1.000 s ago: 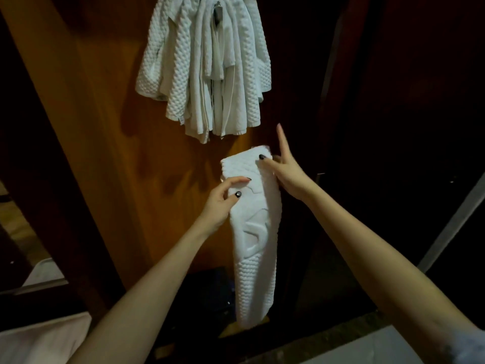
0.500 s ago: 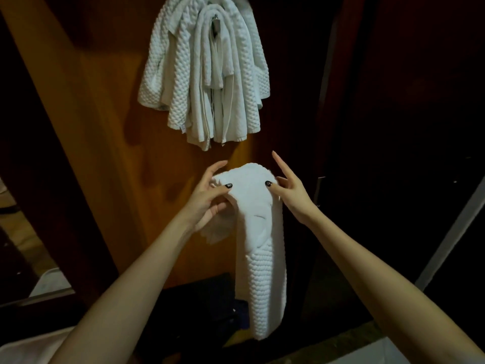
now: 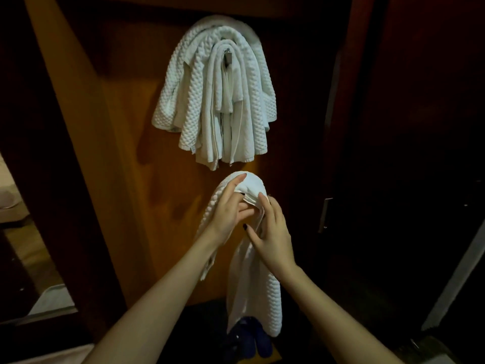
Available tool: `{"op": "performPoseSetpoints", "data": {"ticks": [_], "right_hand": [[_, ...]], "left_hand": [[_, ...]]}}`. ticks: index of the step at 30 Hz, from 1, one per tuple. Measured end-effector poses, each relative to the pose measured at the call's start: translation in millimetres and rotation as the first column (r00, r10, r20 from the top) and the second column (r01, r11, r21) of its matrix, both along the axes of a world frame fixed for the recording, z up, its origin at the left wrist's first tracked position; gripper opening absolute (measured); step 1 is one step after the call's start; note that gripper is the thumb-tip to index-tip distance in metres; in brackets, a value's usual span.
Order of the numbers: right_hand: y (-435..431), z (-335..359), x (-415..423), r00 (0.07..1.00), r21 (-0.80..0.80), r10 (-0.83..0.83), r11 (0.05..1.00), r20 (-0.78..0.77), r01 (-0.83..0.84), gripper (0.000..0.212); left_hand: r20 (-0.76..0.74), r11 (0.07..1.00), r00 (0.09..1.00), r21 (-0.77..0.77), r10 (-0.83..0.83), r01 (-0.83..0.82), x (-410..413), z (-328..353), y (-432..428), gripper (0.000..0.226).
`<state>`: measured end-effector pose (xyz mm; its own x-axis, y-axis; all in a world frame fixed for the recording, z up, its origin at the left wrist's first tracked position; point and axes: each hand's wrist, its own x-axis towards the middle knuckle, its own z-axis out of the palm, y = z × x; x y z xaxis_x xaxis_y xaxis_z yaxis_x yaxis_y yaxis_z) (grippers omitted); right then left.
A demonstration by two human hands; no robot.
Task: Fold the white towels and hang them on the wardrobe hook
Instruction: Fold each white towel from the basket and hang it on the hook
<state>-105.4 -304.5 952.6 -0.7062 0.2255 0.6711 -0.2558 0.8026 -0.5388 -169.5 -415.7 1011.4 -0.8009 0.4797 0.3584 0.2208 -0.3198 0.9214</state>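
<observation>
Several white waffle-weave towels [image 3: 217, 101] hang in a bunch over a metal hook [image 3: 227, 58] on the orange-brown wardrobe panel [image 3: 126, 153]. Below them I hold another white towel [image 3: 256, 292], folded over at its top so both ends hang down. My left hand [image 3: 228, 211] grips the fold from the left, fingers over the top. My right hand [image 3: 273, 229] grips the same towel just below the fold from the right. The two hands nearly touch.
A dark wardrobe door with a metal handle [image 3: 324, 214] stands to the right. Dark blue footwear [image 3: 252, 340] sits on the floor under the held towel. A pale cloth [image 3: 52, 300] lies low at the left.
The view tilted up, showing the whole hook. The held towel's top has been doubled over, and both hands closed in together around the fold.
</observation>
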Motion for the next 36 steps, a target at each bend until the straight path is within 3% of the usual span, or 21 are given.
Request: {"op": "performPoseSetpoints", "data": {"ticks": [2, 4, 6, 10, 12, 14, 16, 18, 21, 24, 28, 30, 32, 34, 36], "right_hand": [[2, 5, -8, 0.996, 0.028, -0.051, 0.998, -0.070, 0.053, 0.073], [11, 15, -15, 0.985, 0.117, -0.035, 0.992, -0.167, 0.055, 0.071], [24, 29, -21, 0.973, 0.202, -0.001, 0.978, -0.231, 0.049, 0.064], [38, 53, -30, 0.954, 0.284, 0.068, 0.959, -0.293, 0.019, 0.047], [42, 63, -34, 0.950, 0.296, 0.097, 0.955, -0.296, -0.005, 0.046], [43, 70, -36, 0.943, 0.295, 0.121, 0.955, -0.309, -0.026, 0.045], [42, 76, -38, 0.928, 0.313, 0.150, 0.949, -0.342, -0.038, 0.044], [43, 82, -40, 0.913, 0.326, 0.193, 0.943, -0.360, -0.071, 0.042], [45, 88, -40, 0.919, 0.287, 0.248, 0.945, -0.307, -0.159, 0.042], [47, 94, -40, 0.930, 0.275, 0.240, 0.948, -0.280, -0.161, 0.048], [54, 97, -46, 0.935, 0.473, 0.270, 0.871, -0.230, -0.136, 0.060], [57, 98, -50, 0.954, 0.585, 0.249, 0.804, -0.169, -0.106, 0.066], [57, 102, -54, 0.962, 0.615, 0.212, 0.786, -0.171, -0.064, 0.057], [53, 111, -59, 0.960, 0.585, 0.138, 0.811, -0.245, 0.033, 0.037], [46, 120, -64, 0.957, 0.500, -0.011, 0.851, -0.289, 0.160, 0.036]], "left_hand": [[-0.088, 0.999, 0.996, -0.046, 0.012, -0.016, 2, 4, -2, 0.043], [-0.271, 0.972, 0.951, -0.140, 0.147, -0.190, 1, 9, -10, 0.048], [-0.580, 0.877, 0.788, -0.250, 0.203, -0.410, -7, 14, -24, 0.047], [-0.889, 0.691, 0.446, -0.385, -0.100, -0.612, -29, 22, -50, 0.052], [-0.961, 0.631, 0.212, -0.277, -0.179, -0.724, -37, 24, -60, 0.061], [-0.988, 0.631, -0.016, -0.087, -0.156, -0.771, -38, 20, -66, 0.065], [-0.981, 0.608, -0.171, 0.078, -0.096, -0.790, -41, 16, -67, 0.057], [-0.966, 0.547, -0.259, 0.215, -0.004, -0.809, -45, 18, -68, 0.045], [-0.961, 0.501, -0.262, 0.270, 0.087, -0.822, -47, 31, -68, 0.028], [-0.996, 0.550, -0.089, 0.089, 0.028, -0.831, -43, 42, -65, 0.026], [-0.999, 0.479, 0.041, -0.031, 0.010, -0.877, -37, 65, -57, 0.036], [-0.997, 0.432, 0.063, -0.074, -0.040, -0.899, -39, 83, -51, 0.038], [-0.995, 0.408, 0.072, -0.092, -0.066, -0.908, -43, 101, -46, 0.035], [-0.996, 0.411, 0.073, -0.092, -0.060, -0.907, -47, 119, -44, 0.031], [-0.998, 0.414, 0.062, -0.066, -0.025, -0.908, -52, 135, -45, 0.024]]}}
